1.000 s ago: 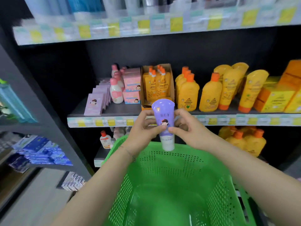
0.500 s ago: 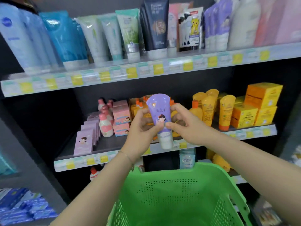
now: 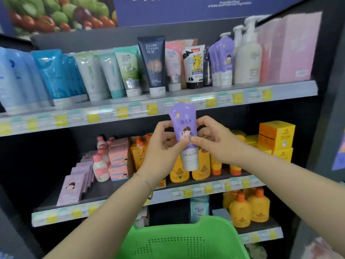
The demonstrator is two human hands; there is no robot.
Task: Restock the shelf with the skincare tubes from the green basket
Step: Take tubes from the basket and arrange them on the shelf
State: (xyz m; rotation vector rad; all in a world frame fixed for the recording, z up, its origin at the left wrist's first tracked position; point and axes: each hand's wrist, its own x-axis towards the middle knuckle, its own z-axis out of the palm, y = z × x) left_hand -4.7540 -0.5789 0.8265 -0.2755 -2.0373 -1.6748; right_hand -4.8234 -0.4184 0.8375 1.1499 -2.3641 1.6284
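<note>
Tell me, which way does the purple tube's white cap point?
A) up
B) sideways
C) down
C. The left hand and right hand hold the purple tube with its white cap at the bottom.

Top left: a fruit banner [image 3: 56, 14]. Upper right: white pump bottles [image 3: 247, 58] just beside tall pink boxes [image 3: 291, 49]. Middle level, left to right: a row of flat lilac boxes [image 3: 71, 187], pink-capped white bottles [image 3: 100, 169], stacked pink cartons [image 3: 118, 157] and, far right, stacked orange cartons [image 3: 276, 135]. Lower right: yellow bottles [image 3: 248, 208] with orange caps, upright and close together.
</note>
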